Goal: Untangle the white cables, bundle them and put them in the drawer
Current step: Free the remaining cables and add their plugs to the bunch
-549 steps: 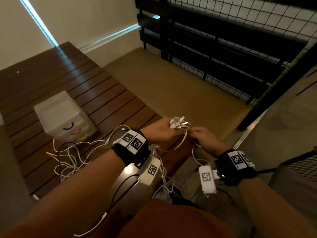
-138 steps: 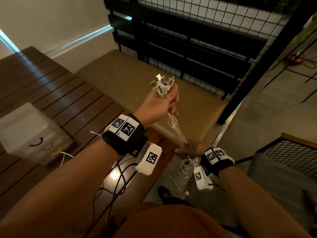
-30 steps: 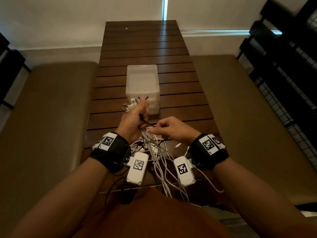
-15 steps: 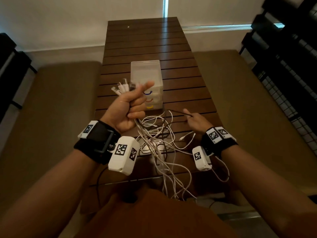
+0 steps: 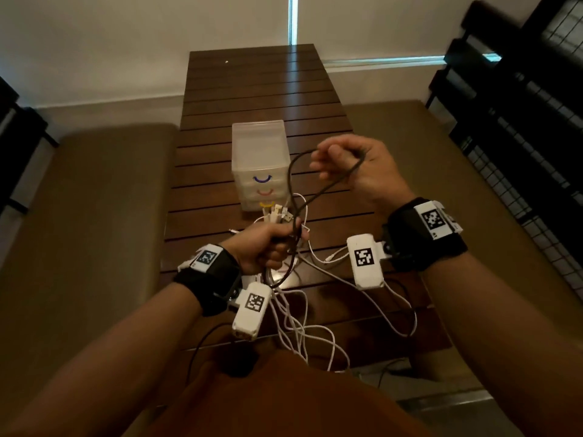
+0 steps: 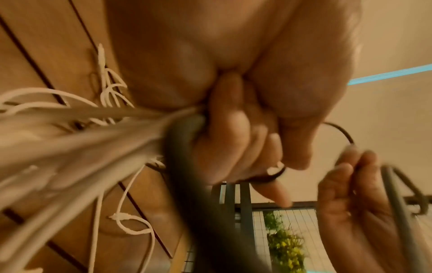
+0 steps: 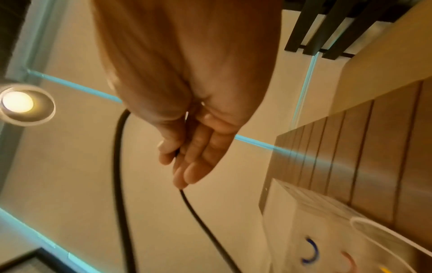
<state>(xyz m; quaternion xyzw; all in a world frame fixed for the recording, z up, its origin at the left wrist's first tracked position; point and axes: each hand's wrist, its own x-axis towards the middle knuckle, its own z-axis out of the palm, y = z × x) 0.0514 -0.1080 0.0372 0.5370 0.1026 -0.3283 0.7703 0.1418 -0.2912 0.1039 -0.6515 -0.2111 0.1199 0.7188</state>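
My left hand [image 5: 268, 244] grips a bunch of white cables [image 5: 293, 320] near their plug ends [image 5: 277, 212], low over the wooden table [image 5: 262, 83]. The cables hang from that fist and trail over the table's near edge. A black cable [image 5: 318, 192] loops up from the left fist to my right hand [image 5: 350, 165], which pinches it between thumb and fingers [image 7: 184, 157] above the table. In the left wrist view the fist [image 6: 236, 140] is closed round the white cables [image 6: 81, 140] and the black cable [image 6: 180, 133]. The small translucent drawer unit [image 5: 260, 165] stands just beyond both hands.
Tan padded benches [image 5: 79, 216] flank the slatted table on both sides. A black slatted rack with wire mesh [image 5: 520, 105] stands at the right. A loose white cable [image 5: 385, 313] lies on the table under my right wrist.
My right hand has lifted from the table to beside the drawer unit, drawing the black cable up into a loop. My left hand has dropped lower and turned, still gripping the white bunch.
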